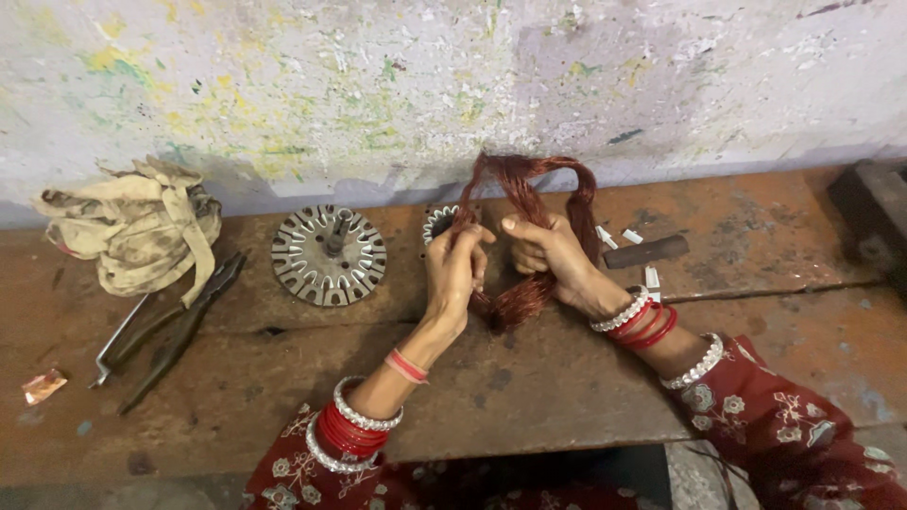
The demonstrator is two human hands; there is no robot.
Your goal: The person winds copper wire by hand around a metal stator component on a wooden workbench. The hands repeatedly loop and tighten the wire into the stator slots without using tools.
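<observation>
A loop of copper wire coil (529,184) is held up above the wooden bench. My left hand (455,269) grips its left strand, fingers closed around it. My right hand (553,255) is closed on the right side and lower bundle of the coil. Both wrists wear red and silver bangles. Just behind my left hand a round slotted metal stator core (436,222) is partly hidden by the hand and the wire.
A second slotted metal disc (329,255) lies to the left. Pliers (170,331) and a crumpled dirty cloth (132,227) sit at far left. A dark wooden-handled tool (647,251) and small white pieces (609,236) lie at right. A paint-stained wall (453,85) rises behind the bench (529,387).
</observation>
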